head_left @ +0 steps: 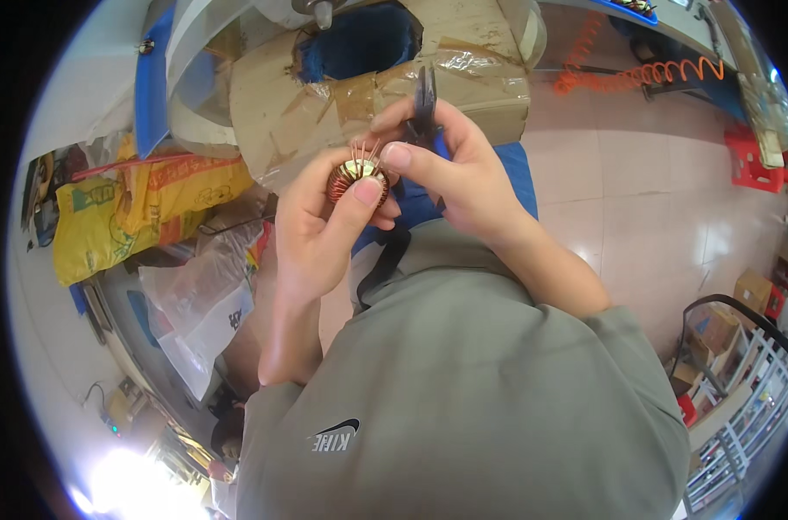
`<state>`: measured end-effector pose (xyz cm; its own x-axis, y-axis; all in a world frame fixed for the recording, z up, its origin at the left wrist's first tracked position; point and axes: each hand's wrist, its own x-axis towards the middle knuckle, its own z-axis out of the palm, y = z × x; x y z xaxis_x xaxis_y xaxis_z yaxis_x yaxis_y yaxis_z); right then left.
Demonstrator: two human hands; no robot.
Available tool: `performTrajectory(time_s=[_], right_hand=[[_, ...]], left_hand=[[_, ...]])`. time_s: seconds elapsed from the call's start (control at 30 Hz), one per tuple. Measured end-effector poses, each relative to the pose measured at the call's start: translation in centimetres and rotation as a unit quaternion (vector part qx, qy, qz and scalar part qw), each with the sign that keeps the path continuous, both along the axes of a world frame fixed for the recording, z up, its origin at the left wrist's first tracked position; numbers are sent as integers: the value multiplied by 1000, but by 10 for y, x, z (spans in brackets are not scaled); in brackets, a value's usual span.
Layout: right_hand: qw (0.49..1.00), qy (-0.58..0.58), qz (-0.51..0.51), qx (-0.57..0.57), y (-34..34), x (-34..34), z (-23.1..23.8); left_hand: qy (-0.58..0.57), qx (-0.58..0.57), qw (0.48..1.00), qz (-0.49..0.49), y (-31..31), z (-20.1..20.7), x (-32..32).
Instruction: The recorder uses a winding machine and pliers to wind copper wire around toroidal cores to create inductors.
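I hold a toroidal coil, wound with copper-coloured wire, up in front of my body, near the edge of the cardboard which is patched with shiny brown tape. My left hand is closed around it: the thumb presses on the near face and the fingers bend behind and support it. Several thin wire leads stand up from the top of the coil, not quite parallel.

My right hand carries a pair of pliers, kept across the palm, with the jaws pointing away from me and away from the coil. The handle, I think, is blue. The right thumb and a bent finger come together just beside the leads; I cannot tell if they pinch one of the wires or only stay next to it.

I judge that the coil is small but rather heavy for its size, hard and ribbed, so it should not slip easily. The best place to hold is the wound body, by its two faces, with moderate pressure, because scratching could damage the coating of the wire. The leads look stiff but bendable; I would take one near its free end, and not lift the coil by them.
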<state>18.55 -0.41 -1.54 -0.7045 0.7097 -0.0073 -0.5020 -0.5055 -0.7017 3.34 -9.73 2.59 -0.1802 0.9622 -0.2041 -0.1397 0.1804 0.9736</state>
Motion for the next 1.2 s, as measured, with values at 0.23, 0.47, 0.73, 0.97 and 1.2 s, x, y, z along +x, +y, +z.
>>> performTrajectory(time_s=[0.23,0.47,0.73,0.97,1.2], right_hand=[[994,-46,96,12,9,10,2],[991,-114,62,24,-8,11,18],[985,-98,136,44,-17,35,23],[966,-242,96,9,8,61,2],[967,-249,-3,-49,17,76,-6]], left_hand=[[-41,-70,994,-67,4,3,-9],[102,-67,988,-100,-23,15,7],[-81,37,996,-25,-83,31,-75],[252,79,948,178,30,25,-253],[536,2,802,266,200,-22,-439]])
